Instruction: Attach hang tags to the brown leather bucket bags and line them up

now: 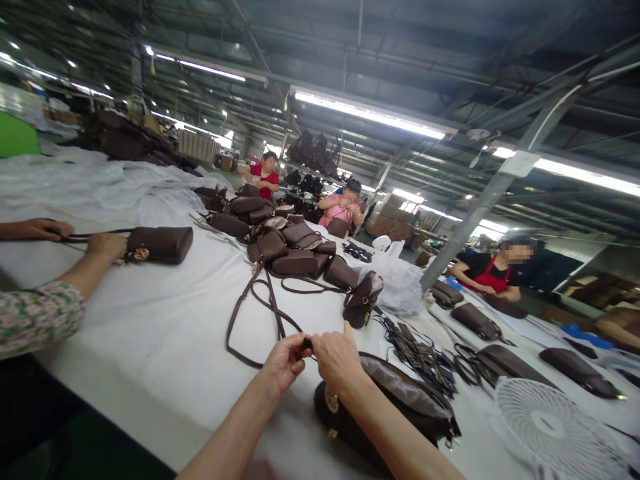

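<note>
My left hand [286,363] and my right hand [337,358] meet above the table, both closed on a thin dark strap [308,343]. A small black end of it shows between my fingertips; the rest is partly hidden by the hands. Beneath my right forearm lies an open dark brown handbag [417,393] with a grey lining and a round gold emblem. Just beyond my hands a long brown strap [234,320] loops over the white table. A smaller brown bag [361,300] stands past my right fingertips.
Brown bags [295,250] are piled ahead. Bundled dark straps [420,353] lie to the right, near a white fan [547,423] and a plastic bag [400,283]. At left, a co-worker's hands [106,247] hold another bag [163,245] by its strap. Other people work farther back.
</note>
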Available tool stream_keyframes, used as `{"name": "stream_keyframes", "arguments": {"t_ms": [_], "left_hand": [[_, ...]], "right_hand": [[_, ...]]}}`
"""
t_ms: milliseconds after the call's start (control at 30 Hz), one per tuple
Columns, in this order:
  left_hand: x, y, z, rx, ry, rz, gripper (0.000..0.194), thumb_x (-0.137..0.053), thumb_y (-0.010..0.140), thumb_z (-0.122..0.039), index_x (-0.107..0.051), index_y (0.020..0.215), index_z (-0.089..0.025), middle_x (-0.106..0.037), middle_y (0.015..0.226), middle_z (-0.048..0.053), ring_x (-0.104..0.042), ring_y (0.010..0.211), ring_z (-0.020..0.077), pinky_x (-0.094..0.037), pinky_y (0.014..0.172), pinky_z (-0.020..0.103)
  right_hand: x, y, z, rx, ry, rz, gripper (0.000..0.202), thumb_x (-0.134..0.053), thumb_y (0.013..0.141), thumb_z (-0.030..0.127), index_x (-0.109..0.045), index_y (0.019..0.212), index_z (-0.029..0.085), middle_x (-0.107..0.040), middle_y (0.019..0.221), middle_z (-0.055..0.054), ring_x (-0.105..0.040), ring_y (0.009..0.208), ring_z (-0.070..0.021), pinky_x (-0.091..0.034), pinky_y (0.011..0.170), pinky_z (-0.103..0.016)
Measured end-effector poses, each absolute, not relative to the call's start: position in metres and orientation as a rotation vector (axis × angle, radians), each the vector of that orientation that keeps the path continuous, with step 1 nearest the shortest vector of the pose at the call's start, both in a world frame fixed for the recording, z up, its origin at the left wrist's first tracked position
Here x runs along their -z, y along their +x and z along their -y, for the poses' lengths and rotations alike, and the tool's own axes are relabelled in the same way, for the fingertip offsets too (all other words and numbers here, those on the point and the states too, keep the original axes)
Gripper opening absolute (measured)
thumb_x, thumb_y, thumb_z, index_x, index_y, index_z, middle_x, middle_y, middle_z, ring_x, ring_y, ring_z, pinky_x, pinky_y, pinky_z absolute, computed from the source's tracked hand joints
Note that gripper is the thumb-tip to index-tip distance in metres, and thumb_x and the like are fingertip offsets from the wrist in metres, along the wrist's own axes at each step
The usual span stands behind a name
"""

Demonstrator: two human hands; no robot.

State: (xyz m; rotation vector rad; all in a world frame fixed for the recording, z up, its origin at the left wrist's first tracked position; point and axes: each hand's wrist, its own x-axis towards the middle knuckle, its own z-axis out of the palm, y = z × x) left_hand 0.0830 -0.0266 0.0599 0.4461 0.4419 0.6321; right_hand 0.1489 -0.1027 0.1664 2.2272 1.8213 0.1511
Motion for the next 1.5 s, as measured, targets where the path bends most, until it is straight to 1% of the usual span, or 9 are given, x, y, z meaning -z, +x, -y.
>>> {"name": "stream_keyframes", "arguments": {"t_ms": [233, 400, 633, 767, 867, 1067, 1233, 1400, 1500], "left_hand": [[-0.067, 0.077, 0.021, -0.68, 0.677, -0.492, 0.01, -0.069, 0.059, -0.02, -0.064, 0.06, -0.012, -0.063, 0.055, 0.002, -0.056, 0.046, 0.0091, -0.013, 0.033, 0.015], [-0.077, 0.073, 0.022, -0.769, 0.954, -0.486, 0.007, -0.07, 0.059, -0.016, -0.068, 0.055, -0.01, -0.061, 0.048, 0.001, -0.054, 0.047, 0.0101, -0.037, 0.046, 0.018], [-0.071, 0.057, 0.024, -0.806, 1.493, -0.391, 0.038, -0.062, 0.066, -0.019, -0.072, 0.102, -0.017, -0.068, 0.108, 0.008, -0.056, 0.066, 0.0124, -0.045, 0.06, 0.024], [-0.067, 0.059, 0.029, -0.713, 1.658, -0.449, 0.02, -0.056, 0.067, -0.02, -0.071, 0.081, -0.016, -0.068, 0.081, 0.004, -0.056, 0.072, 0.0163, -0.042, 0.066, 0.025], [-0.059, 0.042, 0.024, -0.673, 1.741, -0.585, 0.015, -0.053, 0.064, -0.021, -0.065, 0.069, -0.016, -0.063, 0.068, 0.001, -0.054, 0.07, 0.0179, -0.039, 0.064, 0.026], [-0.033, -0.038, -0.007, -0.417, 1.76, -0.775, 0.016, -0.053, 0.061, -0.028, -0.062, 0.065, -0.015, -0.06, 0.061, 0.0, -0.053, 0.062, 0.0185, -0.036, 0.057, 0.027], [-0.051, -0.025, 0.014, -0.449, 2.049, -0.702, 0.025, -0.056, 0.073, -0.029, -0.07, 0.089, -0.017, -0.07, 0.095, 0.008, -0.06, 0.092, 0.0256, -0.046, 0.082, 0.035], [-0.07, 0.049, 0.039, -0.793, 2.429, -0.549, 0.056, -0.055, 0.069, -0.007, -0.056, 0.123, -0.019, -0.057, 0.129, 0.01, -0.045, 0.123, 0.0256, -0.031, 0.108, 0.042], [-0.069, 0.071, 0.031, -0.607, 2.519, -0.557, 0.035, -0.056, 0.071, -0.008, -0.064, 0.103, -0.018, -0.065, 0.111, 0.011, -0.053, 0.111, 0.0277, -0.034, 0.103, 0.045]], "right_hand": [[-0.173, 0.136, 0.093, -0.083, 2.202, -1.721, 0.028, -0.044, 0.09, 0.009, -0.071, 0.098, 0.013, -0.073, 0.094, -0.016, -0.068, 0.094, -0.0296, -0.023, 0.103, -0.055], [-0.16, 0.151, 0.094, -0.106, 2.229, -1.752, 0.028, -0.046, 0.089, 0.01, -0.074, 0.088, 0.015, -0.074, 0.09, -0.015, -0.069, 0.091, -0.0283, -0.03, 0.099, -0.05], [-0.154, 0.17, 0.114, -0.217, 2.274, -1.869, 0.028, -0.047, 0.096, 0.036, -0.07, 0.094, 0.021, -0.072, 0.094, -0.01, -0.066, 0.092, -0.0244, -0.042, 0.081, -0.034], [-0.165, 0.172, 0.127, -0.219, 2.254, -1.963, 0.016, -0.058, 0.09, 0.032, -0.067, 0.096, 0.021, -0.069, 0.095, -0.007, -0.064, 0.093, -0.0239, -0.041, 0.083, -0.034], [-0.175, 0.184, 0.144, -0.269, 2.269, -1.974, 0.03, -0.067, 0.081, 0.028, -0.061, 0.111, 0.022, -0.064, 0.111, -0.009, -0.059, 0.101, -0.0263, -0.04, 0.086, -0.035], [-0.174, 0.217, 0.177, -0.042, 2.448, -1.924, 0.02, -0.058, 0.085, 0.02, -0.057, 0.105, 0.019, -0.064, 0.102, -0.008, -0.058, 0.096, -0.023, -0.041, 0.08, -0.031], [-0.164, 0.22, 0.181, 0.012, 2.532, -2.074, 0.02, -0.06, 0.082, 0.016, -0.056, 0.101, 0.018, -0.062, 0.101, -0.008, -0.057, 0.095, -0.0224, -0.041, 0.082, -0.031], [-0.161, 0.225, 0.188, 0.07, 2.49, -2.262, 0.02, -0.06, 0.081, 0.014, -0.055, 0.099, 0.019, -0.062, 0.1, -0.006, -0.056, 0.095, -0.0216, -0.042, 0.083, -0.032], [-0.16, 0.23, 0.195, 0.075, 2.513, -2.295, 0.018, -0.06, 0.081, 0.015, -0.056, 0.098, 0.02, -0.062, 0.098, -0.005, -0.056, 0.094, -0.0211, -0.041, 0.083, -0.031]]}}
